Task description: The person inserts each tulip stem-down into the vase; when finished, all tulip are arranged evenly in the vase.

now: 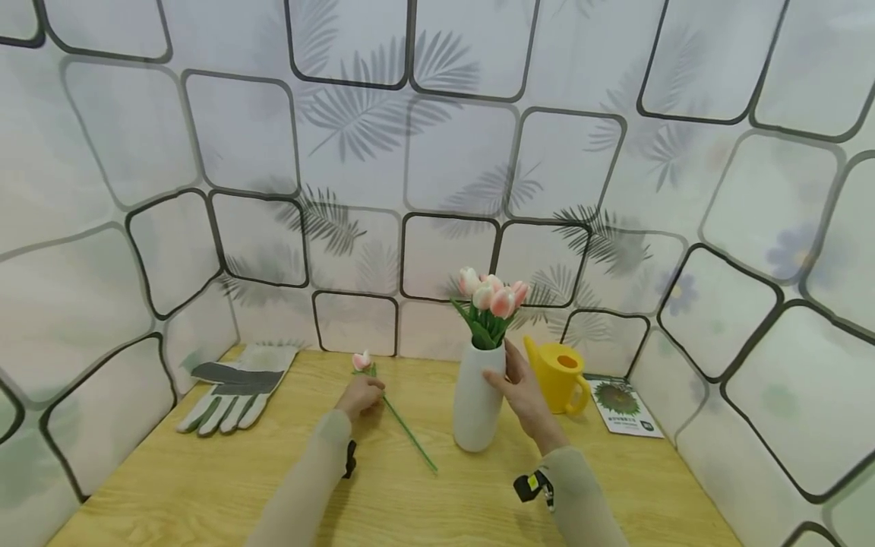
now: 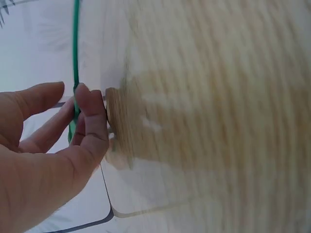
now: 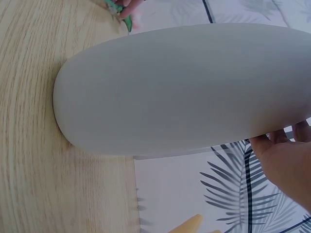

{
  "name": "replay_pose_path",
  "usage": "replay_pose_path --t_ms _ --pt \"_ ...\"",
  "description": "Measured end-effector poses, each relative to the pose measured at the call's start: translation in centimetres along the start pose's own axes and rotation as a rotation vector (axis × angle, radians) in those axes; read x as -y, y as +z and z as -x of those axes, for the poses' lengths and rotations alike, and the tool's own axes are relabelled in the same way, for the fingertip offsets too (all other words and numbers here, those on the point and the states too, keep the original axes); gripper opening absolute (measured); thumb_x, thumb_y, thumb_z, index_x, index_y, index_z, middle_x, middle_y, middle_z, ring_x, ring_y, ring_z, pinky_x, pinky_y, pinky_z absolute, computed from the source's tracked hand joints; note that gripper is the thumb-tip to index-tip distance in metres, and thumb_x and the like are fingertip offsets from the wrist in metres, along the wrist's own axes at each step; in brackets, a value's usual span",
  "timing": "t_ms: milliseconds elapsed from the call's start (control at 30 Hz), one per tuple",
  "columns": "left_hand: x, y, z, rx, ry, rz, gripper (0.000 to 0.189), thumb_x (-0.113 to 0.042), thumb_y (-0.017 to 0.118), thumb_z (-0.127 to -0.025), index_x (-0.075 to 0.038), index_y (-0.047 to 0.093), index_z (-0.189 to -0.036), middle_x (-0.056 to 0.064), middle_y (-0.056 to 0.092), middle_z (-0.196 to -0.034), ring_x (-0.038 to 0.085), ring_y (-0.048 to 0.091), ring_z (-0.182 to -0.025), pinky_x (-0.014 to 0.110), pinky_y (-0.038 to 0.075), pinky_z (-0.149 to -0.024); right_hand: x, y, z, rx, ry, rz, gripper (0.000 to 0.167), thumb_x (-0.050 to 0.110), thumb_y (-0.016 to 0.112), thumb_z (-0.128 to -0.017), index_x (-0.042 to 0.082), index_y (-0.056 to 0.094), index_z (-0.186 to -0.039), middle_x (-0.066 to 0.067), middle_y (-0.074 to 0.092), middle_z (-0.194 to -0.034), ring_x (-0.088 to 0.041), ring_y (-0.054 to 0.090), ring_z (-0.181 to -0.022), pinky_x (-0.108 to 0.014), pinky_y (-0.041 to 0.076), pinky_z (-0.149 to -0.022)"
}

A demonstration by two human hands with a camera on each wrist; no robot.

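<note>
A single pink-and-white tulip [image 1: 361, 360] lies slantwise at the left, its long green stem [image 1: 410, 434] running toward the front. My left hand [image 1: 361, 396] holds this stem just below the bloom, close over the table. In the left wrist view, the curled fingers [image 2: 92, 121] are around the green stem [image 2: 76, 43]. A tall white vase [image 1: 476, 403] stands upright on the table with several pink tulips [image 1: 494, 295] in it. My right hand [image 1: 522, 391] grips the vase's upper right side, thumb across the front. In the right wrist view, the vase [image 3: 175, 92] hides most of those fingers.
Right behind the right hand stands a yellow watering can [image 1: 559, 372]. A seed packet with a flower picture [image 1: 625, 410] lies at the right, near the wall. Grey-and-white gloves [image 1: 246, 384] lie at the far left. Patterned fabric walls [image 1: 355, 258] close in the wooden table [image 1: 424, 505].
</note>
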State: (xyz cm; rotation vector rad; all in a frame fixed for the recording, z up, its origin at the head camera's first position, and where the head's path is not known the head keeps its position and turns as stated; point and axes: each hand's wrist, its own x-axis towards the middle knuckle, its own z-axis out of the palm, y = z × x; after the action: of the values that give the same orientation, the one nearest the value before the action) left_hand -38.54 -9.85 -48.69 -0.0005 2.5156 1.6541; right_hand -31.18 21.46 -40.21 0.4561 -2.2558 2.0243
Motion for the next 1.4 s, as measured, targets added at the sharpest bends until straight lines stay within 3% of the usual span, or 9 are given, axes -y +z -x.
replay_pose_path --t_ms 133,233,367,500,767,1000,1133,1400 --pt "0.1 -0.2 0.3 -0.080 -0.013 0.077 0.033 -0.003 0.065 -0.090 0.011 0.061 -0.120 0.016 0.069 -0.094 0.012 0.063 -0.069 0.026 0.055 -0.065 0.0 -0.1 0.1 -0.004 0.006 0.003 0.077 0.017 0.063 -0.097 0.015 0.016 -0.158 -0.013 0.029 -0.159 -0.033 0.031 -0.145 -0.055 0.023 -0.120" --pt "-0.2 -0.6 0.6 -0.113 0.000 0.164 0.035 0.001 0.065 -0.089 0.013 0.059 -0.122 0.025 0.065 -0.111 0.014 0.067 -0.075 0.030 0.059 -0.075 0.1 -0.1 0.1 -0.001 0.004 0.008 0.077 0.018 0.063 -0.097 0.015 0.015 -0.158 -0.014 0.028 -0.160 -0.034 0.030 -0.146 -0.056 0.022 -0.120" --pt "-0.7 -1.0 1.0 -0.118 0.018 0.315 0.041 0.006 0.061 -0.091 0.014 0.052 -0.130 0.032 0.049 -0.131 0.018 0.068 -0.088 0.036 0.058 -0.089 0.0 -0.1 0.0 -0.005 0.012 0.003 0.078 0.019 0.064 -0.096 0.015 0.016 -0.158 -0.013 0.028 -0.160 -0.034 0.030 -0.146 -0.056 0.023 -0.119" --pt "-1.5 -1.5 1.1 -0.144 0.042 0.402 0.044 0.007 0.061 -0.091 0.010 0.050 -0.134 0.029 0.048 -0.125 0.020 0.065 -0.092 0.037 0.056 -0.093 0.1 0.0 0.0 -0.012 0.021 0.006 0.079 0.020 0.065 -0.096 0.016 0.017 -0.158 -0.012 0.029 -0.160 -0.033 0.030 -0.146 -0.055 0.023 -0.119" --pt "-3.9 -2.1 1.6 -0.239 0.113 0.460 0.045 0.006 0.064 -0.090 0.003 0.055 -0.134 0.022 0.058 -0.110 0.014 0.065 -0.084 0.032 0.058 -0.088 0.2 -0.1 0.1 -0.009 0.021 0.014 0.079 0.020 0.065 -0.096 0.015 0.016 -0.158 -0.013 0.029 -0.160 -0.033 0.031 -0.145 -0.055 0.024 -0.119" --pt "-6.6 -2.6 2.3 -0.319 0.172 0.575 0.048 0.010 0.063 -0.089 0.004 0.051 -0.136 0.019 0.049 -0.109 0.028 0.064 -0.094 0.028 0.060 -0.082 0.1 0.0 0.0 -0.006 0.008 0.010 0.077 0.019 0.064 -0.096 0.015 0.018 -0.158 -0.012 0.031 -0.158 -0.033 0.033 -0.144 -0.054 0.025 -0.119" --pt "-7.8 -2.7 2.8 -0.366 0.218 0.587 0.049 0.010 0.063 -0.089 0.004 0.052 -0.136 0.017 0.051 -0.109 0.027 0.064 -0.098 0.025 0.060 -0.078 0.0 0.0 0.0 0.000 0.007 0.005 0.076 0.018 0.064 -0.097 0.015 0.018 -0.158 -0.013 0.032 -0.158 -0.033 0.033 -0.144 -0.054 0.025 -0.119" --pt "-9.4 -2.8 3.1 -0.451 0.382 0.626 0.041 0.007 0.066 -0.088 0.000 0.058 -0.128 0.015 0.060 -0.110 0.015 0.067 -0.089 0.025 0.060 -0.077 0.1 0.0 0.1 0.001 0.006 -0.006 0.076 0.016 0.063 -0.097 0.016 0.018 -0.158 -0.012 0.031 -0.158 -0.033 0.033 -0.144 -0.054 0.024 -0.120"
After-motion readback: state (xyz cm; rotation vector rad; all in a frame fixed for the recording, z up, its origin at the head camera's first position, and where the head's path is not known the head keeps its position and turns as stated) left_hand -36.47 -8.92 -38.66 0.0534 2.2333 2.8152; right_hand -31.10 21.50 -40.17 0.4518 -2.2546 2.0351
